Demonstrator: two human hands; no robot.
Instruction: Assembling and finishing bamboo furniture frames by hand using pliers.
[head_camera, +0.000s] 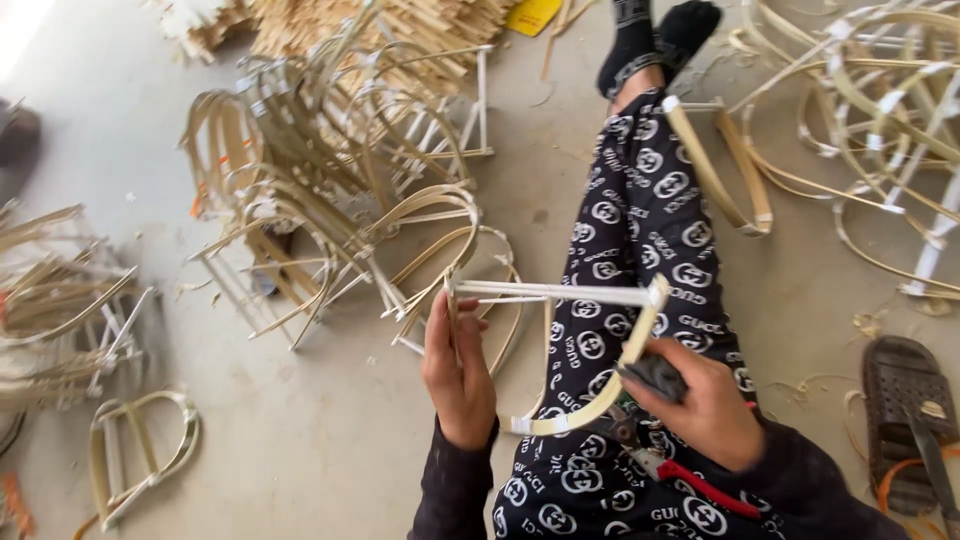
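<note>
A small bamboo frame (560, 292), made of pale straight sticks and a curved bent strip, is held over my lap. My left hand (458, 368) grips the frame's left upright stick. My right hand (705, 405) holds the curved strip on the right together with a dark tool head. Pliers with red handles (690, 482) stick out below that hand. My legs in black patterned trousers (640, 220) stretch out ahead on the concrete floor.
A heap of similar bamboo frames (340, 170) lies to the left front, and more frames (60, 320) at the far left. Loose bent strips (870, 120) fill the right. One bent frame (725, 170) leans on my leg. A sandal (905, 420) lies at right.
</note>
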